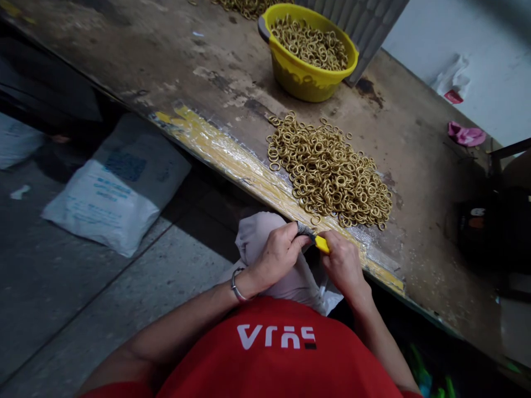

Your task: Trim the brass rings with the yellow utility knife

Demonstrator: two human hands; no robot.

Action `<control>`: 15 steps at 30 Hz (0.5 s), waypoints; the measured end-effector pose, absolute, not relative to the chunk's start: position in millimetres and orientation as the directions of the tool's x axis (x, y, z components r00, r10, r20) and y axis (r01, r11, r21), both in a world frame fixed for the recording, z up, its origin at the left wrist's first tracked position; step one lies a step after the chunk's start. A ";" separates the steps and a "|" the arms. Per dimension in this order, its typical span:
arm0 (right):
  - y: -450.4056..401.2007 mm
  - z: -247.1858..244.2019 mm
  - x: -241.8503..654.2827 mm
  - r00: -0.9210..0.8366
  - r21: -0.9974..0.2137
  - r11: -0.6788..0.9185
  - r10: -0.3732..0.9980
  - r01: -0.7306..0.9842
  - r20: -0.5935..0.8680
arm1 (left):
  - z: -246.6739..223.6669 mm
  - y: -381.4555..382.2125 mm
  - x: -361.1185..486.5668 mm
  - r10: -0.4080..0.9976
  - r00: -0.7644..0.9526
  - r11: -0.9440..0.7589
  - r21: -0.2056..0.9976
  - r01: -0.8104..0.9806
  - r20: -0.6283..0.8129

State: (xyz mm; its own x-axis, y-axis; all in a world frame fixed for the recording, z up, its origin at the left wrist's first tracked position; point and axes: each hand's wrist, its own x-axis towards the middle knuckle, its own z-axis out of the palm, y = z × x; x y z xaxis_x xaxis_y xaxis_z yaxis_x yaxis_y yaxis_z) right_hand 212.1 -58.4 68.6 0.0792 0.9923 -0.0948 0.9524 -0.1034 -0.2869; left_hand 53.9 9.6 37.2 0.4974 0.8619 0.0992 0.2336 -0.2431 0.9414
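Note:
My left hand (279,255), with a metal bracelet at its wrist, pinches a dark grey, cloth-like piece (305,230) at the table's front edge. My right hand (343,264) is closed around a tool with a yellow handle (322,244); its kind is hard to make out. The yellow end meets the grey piece between both hands. Just beyond them lies a heap of brass-coloured rings (332,171), with a single loose ring (316,219) close to my fingers.
A yellow basin (313,83) full of similar rings stands behind the heap. Yellow tape (232,155) covers the worn table's (166,61) front edge. A white sack (112,193) lies on the floor at left. A pink cloth (467,134) sits at far right.

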 end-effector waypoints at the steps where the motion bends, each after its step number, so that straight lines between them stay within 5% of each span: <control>1: -57.8 68.2 212.4 0.079 -0.290 -0.105 0.992 0.951 -0.099 | 37.1 9.8 53.9 0.863 0.497 -0.238 0.941 0.241 0.091; 6: -55.6 65.5 210.1 0.085 -0.260 -0.109 0.991 0.959 -0.101 | 34.3 12.0 53.0 0.854 0.511 -0.264 0.928 0.263 0.099; 15: -43.4 55.7 224.9 0.353 0.048 -0.350 0.926 0.936 -0.136 | 34.6 6.4 38.7 0.874 0.441 -0.328 0.917 0.228 0.203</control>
State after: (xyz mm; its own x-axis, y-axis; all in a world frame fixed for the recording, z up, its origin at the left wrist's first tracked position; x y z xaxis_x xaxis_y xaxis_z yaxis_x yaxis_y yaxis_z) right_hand 224.9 -43.4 55.7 0.3528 0.9257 -0.1363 0.9357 -0.3495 0.0481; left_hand 38.7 6.4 34.6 0.4408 0.8744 0.2028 0.2280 -0.3276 0.9169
